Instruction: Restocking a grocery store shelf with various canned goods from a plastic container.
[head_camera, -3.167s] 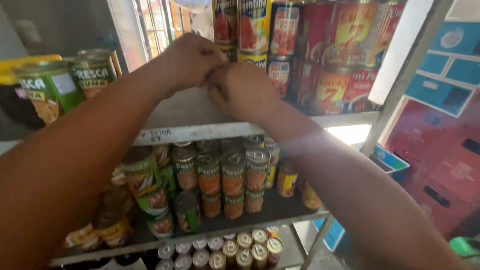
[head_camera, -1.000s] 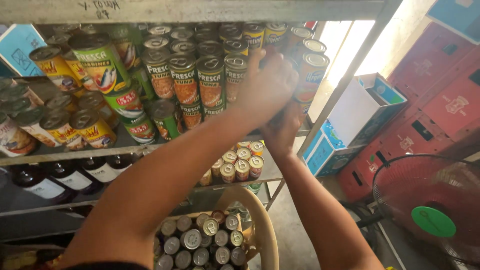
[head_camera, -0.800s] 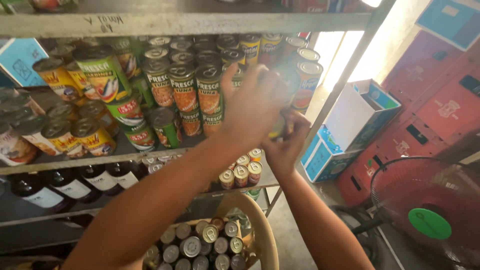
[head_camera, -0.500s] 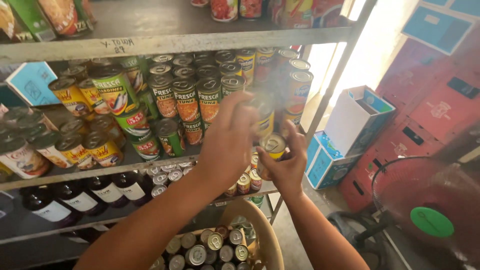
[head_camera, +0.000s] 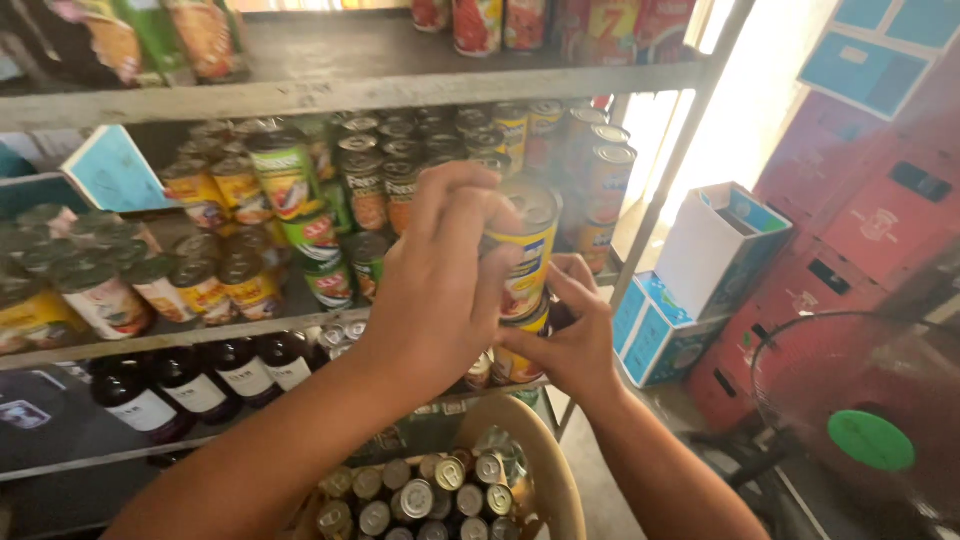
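My left hand (head_camera: 445, 285) wraps around the upper yellow can (head_camera: 525, 250), fingers closed on its smooth metal side. My right hand (head_camera: 570, 340) cups a second yellow can (head_camera: 518, 358) beneath it, gripping from below. Both cans hang in the air just in front of the middle shelf (head_camera: 180, 335), near its right edge. As I judge it, the stacked pair could slip apart, since slick printed labels and rounded rims give little purchase. A dropped can might knock the packed green and red tins (head_camera: 360, 190) behind. Below sits a tan basket (head_camera: 555, 480) of small ribbed-lid cans. Dark glass bottles (head_camera: 190, 385) line the lower shelf.
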